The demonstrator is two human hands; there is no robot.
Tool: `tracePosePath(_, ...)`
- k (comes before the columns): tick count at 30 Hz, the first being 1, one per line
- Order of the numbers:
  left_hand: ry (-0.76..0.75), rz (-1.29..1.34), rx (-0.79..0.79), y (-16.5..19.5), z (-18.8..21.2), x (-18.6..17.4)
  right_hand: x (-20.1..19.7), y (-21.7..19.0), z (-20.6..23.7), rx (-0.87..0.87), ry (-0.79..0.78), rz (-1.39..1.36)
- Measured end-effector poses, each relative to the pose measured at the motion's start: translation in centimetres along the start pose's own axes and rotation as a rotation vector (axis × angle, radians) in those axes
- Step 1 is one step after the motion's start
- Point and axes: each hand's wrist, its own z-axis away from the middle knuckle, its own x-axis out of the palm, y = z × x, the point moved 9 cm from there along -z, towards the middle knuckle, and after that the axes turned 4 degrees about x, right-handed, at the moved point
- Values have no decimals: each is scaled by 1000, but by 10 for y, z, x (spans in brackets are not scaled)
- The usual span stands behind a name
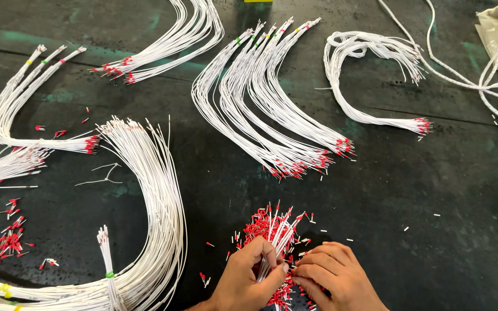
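- Dark worktable fills the whole view, scuffed, with a greenish smear up at 11 o'clock.
- Biggest thing on it: a long curved bundle of white wires sweeping from 10 down to 7 o'clock, green tie near the bottom, so it looks sorted and kept together.
- More tied bundles fan out at 12 o'clock, red-tipped ends all facing the same way; another looped bundle sits at 1 o'clock.
- Pile of small red end caps at 6 o'clock, just above both hands, probably so they're within easy reach.
- Left hand is closed around a small bunch of wires, ends pointing up into the pile.
- Right hand touches the same bunch, fingertips pinched narrow; can't tell what's between them.
- Loose caps scattered at 8 o'clock.
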Motion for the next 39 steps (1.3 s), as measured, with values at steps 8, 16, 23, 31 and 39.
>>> tracePosePath(8,10,-29,26,4,0,-2,3,-1,0,-13,-21,6)
tracePosePath(16,-6,-15,-5,3,-1,0,5,2,3,-4,-16,11)
tracePosePath(23,-11,-6,-22,1,-1,1,6,3,4,-4,-30,14)
tracePosePath(31,-13,8,-3,1,-2,1,6,2,3,-10,-36,15)
tracePosePath(39,-1,-19,1,6,-1,0,0,-1,0,4,-37,8)
